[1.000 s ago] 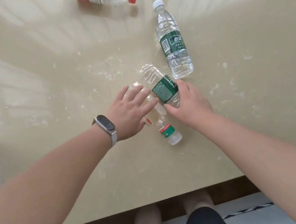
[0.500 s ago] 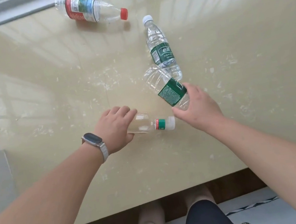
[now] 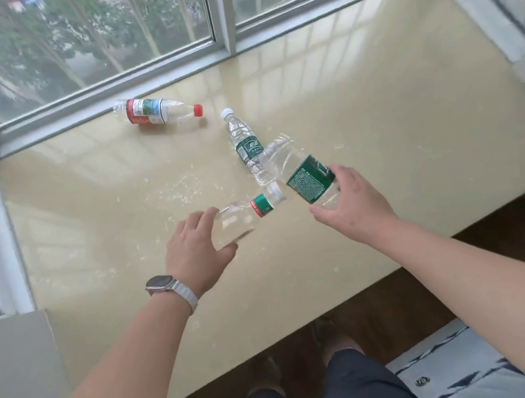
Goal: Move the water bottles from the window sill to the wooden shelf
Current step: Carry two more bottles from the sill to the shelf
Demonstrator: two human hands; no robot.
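Note:
My left hand (image 3: 194, 245) grips the base of a small clear bottle (image 3: 245, 213) with a red-and-green band near its white cap, held level above the beige window sill (image 3: 379, 118). My right hand (image 3: 353, 203) holds a larger clear bottle (image 3: 301, 172) with a dark green label, its base pointing up and away. Two more bottles lie on the sill: one with a green label and white cap (image 3: 244, 145), partly behind the held one, and one with a red label and red cap (image 3: 156, 110) near the window frame. No wooden shelf is in view.
Window panes and grey frames (image 3: 226, 46) border the sill at the back and both sides. A grey panel (image 3: 14, 375) stands at the lower left. Dark wooden floor (image 3: 518, 237) and a patterned cushion (image 3: 453, 371) lie below the sill's front edge, beside my legs.
Both hands closed on their bottles and lifted them off the sill. My head tilted up, bringing the window and the sill's back edge into view.

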